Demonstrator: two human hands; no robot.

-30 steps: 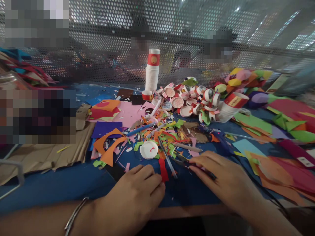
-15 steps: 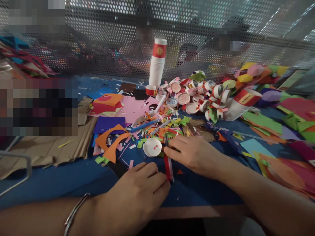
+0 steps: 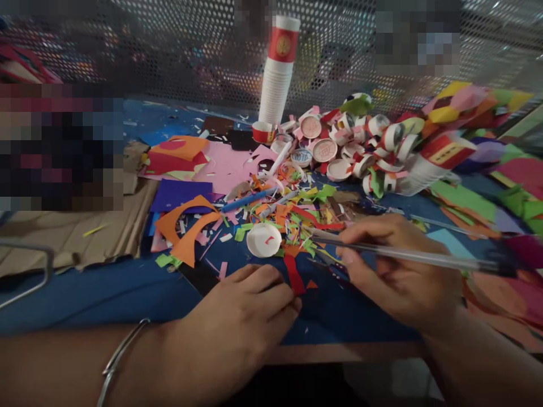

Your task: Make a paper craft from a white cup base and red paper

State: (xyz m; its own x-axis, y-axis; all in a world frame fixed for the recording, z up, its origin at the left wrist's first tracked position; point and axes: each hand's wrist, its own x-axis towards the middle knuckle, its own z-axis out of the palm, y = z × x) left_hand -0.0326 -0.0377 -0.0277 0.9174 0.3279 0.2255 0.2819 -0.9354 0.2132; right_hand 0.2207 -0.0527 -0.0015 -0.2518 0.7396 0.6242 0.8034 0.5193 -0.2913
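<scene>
My right hand (image 3: 394,277) is closed round a pen (image 3: 428,257) with a clear barrel, held slantwise above the table, its thin end pointing left over paper scraps. Fingers curled, my left hand (image 3: 250,316) rests near the table's front edge. Its fingertips meet the lower end of a red paper strip (image 3: 293,274) and seem to pinch it; the contact is partly hidden. A shallow white paper cup bottom (image 3: 263,240) with a small red bit inside lies just beyond the left hand. Dark scissors (image 3: 333,267) lie partly under the right hand.
Behind are a tall stack of paper cups (image 3: 275,85), a heap of cut cup pieces (image 3: 339,152) and a tilted cup stack (image 3: 436,164). Coloured paper (image 3: 466,209) lies right, cardboard (image 3: 76,232) left. A blue marker (image 3: 248,199) sits among scraps. A perforated metal screen (image 3: 182,56) stands behind.
My right hand has lifted the pen from beside the red strip and moved right with it, uncovering the strip and scissors. My left hand stays near the strip's lower end. The view has tilted down.
</scene>
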